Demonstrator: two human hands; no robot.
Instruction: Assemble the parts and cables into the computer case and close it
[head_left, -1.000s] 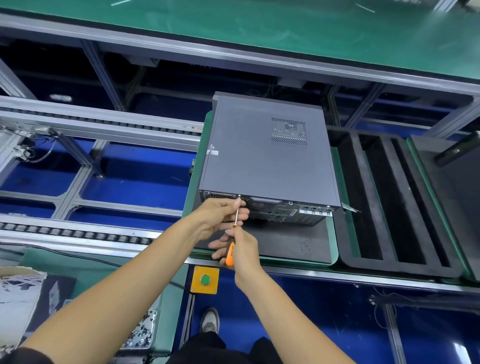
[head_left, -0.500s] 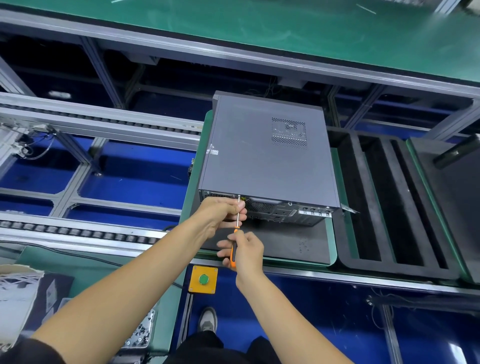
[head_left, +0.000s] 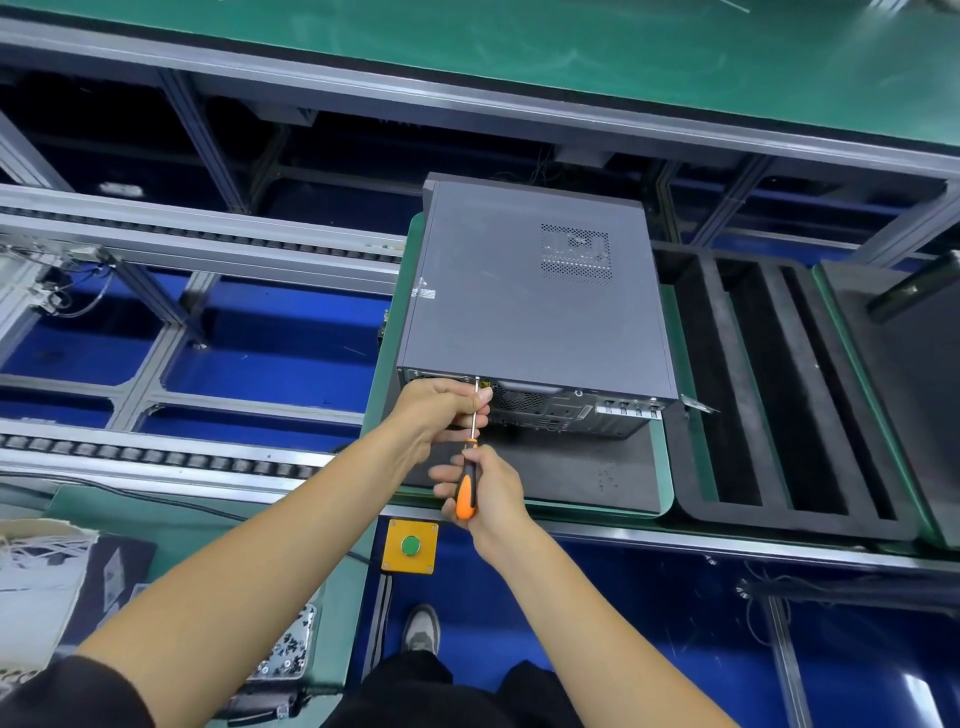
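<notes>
Evidently, the closed computer case (head_left: 530, 306) is laid flat on a green pallet (head_left: 670, 467) so its rear panel faces the person, long axis running away from them. Its rear top edge is steadied by the left hand (head_left: 441, 410), whose fingers guide the shaft. The orange-handled screwdriver (head_left: 469, 467), clamped in the right hand (head_left: 488, 491), points up-and-away at a rear screw.
</notes>
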